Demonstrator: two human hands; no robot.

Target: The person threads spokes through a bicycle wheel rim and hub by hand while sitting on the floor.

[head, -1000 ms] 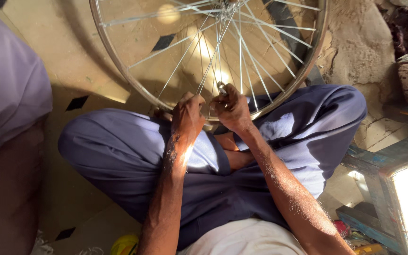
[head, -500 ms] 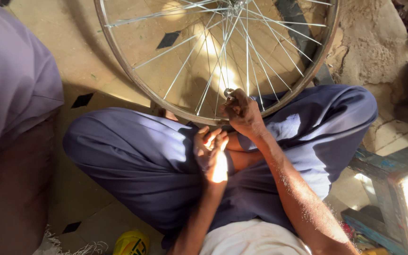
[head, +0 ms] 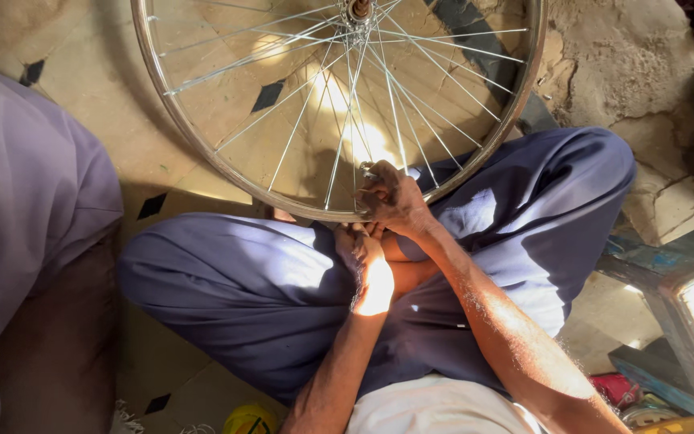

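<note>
Head view: the right hand pinches a spoke at the rim of the bicycle wheel, which stands on the lap, hub toward the frame's top. The left hand rests half-curled, empty. A yellow container lies below.
</note>
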